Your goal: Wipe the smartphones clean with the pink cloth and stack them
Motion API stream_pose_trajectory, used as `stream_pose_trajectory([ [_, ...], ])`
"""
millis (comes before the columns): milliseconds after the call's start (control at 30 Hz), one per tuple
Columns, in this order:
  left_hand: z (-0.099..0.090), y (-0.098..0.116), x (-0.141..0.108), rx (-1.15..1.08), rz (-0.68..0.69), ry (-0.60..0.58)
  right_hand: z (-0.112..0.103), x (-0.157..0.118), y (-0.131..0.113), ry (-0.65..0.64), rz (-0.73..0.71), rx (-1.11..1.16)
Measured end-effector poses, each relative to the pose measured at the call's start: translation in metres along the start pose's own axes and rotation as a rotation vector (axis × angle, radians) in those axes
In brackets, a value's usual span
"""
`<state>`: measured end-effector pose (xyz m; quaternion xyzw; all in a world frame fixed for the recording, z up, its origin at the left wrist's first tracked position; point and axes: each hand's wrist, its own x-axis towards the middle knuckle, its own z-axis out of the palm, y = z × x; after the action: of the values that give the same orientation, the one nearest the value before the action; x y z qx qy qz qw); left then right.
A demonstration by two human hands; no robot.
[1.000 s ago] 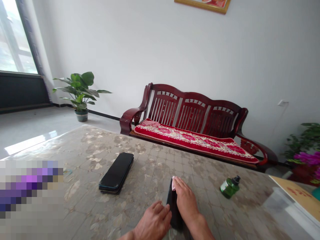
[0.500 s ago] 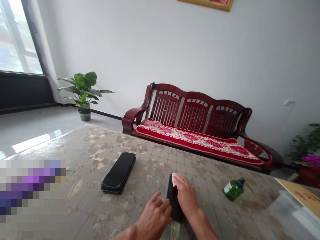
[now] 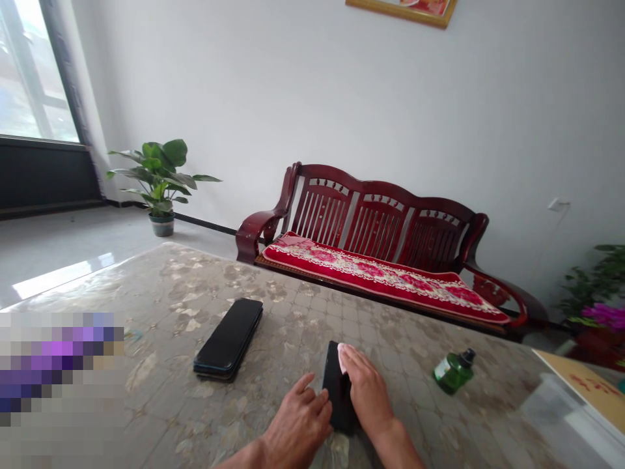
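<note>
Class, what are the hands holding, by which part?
Right hand: pale cloth, edge showing beside the fingers. Left hand: on the phone's left side, grip unclear.

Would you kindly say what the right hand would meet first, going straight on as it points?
Past the black phone, the right hand probably meets the bench first; the table between looks free, though depth is unclear.

We see only an edge of the pink cloth [image 3: 342, 358], the rest hidden under the right hand [image 3: 367, 389], which also covers part of the phone [image 3: 336, 385]. The left hand [image 3: 301, 417] hides some of its near edge. Coarse blocks blur whatever lies on the worktop [image 3: 161, 404] at left. We cannot read the bottle's label [image 3: 443, 369]; the top edge crops the picture frame [image 3: 398, 13].
</note>
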<state>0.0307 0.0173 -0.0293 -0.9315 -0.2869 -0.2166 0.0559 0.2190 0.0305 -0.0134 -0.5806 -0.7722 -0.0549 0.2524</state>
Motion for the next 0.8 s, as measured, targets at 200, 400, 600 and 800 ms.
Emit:
stream_pose_trajectory([
  [200,0.001,-0.001,0.0,0.001,0.013,0.031,0.003,-0.005,-0.005,-0.032,0.023,-0.008],
  [400,0.006,-0.001,0.0,0.014,0.036,0.051,-0.005,-0.035,-0.007,-0.051,-0.061,0.027],
  [600,0.003,-0.002,-0.001,0.037,0.037,0.029,-0.002,0.012,-0.003,-0.041,0.105,0.022],
  [800,0.004,-0.002,-0.002,0.001,0.018,0.035,0.003,-0.008,-0.006,-0.031,0.045,0.008],
])
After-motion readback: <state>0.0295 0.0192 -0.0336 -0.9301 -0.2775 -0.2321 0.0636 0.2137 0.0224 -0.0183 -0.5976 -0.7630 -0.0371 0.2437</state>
